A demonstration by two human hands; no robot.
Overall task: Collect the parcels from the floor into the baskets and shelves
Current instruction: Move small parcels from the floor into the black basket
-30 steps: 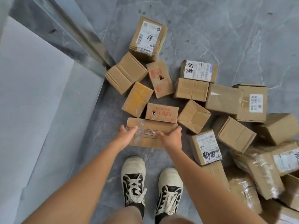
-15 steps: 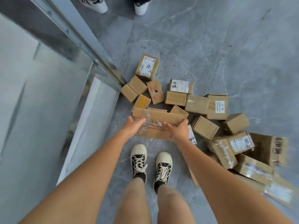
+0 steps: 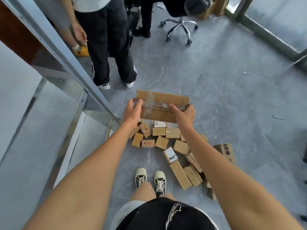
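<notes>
A flat, wide cardboard parcel point(image 3: 162, 103) with clear tape across its top is up off the floor in front of me. My left hand point(image 3: 132, 112) grips its left end and my right hand point(image 3: 184, 113) grips its right end. Below it, several small brown parcels point(image 3: 158, 140) lie scattered on the grey floor. One labelled parcel point(image 3: 171, 155) and longer boxes point(image 3: 180, 175) lie to the right of my shoes.
A metal shelf frame point(image 3: 66, 52) with grey panels runs along the left. A person in black trousers point(image 3: 114, 47) stands just beyond the parcel. An office chair point(image 3: 180, 25) stands further back. A larger printed box point(image 3: 226, 151) sits on the right.
I have stood up with the wide parcel in both hands; it rose from the floor pile to well above it. The view now takes in the person and chair ahead.
</notes>
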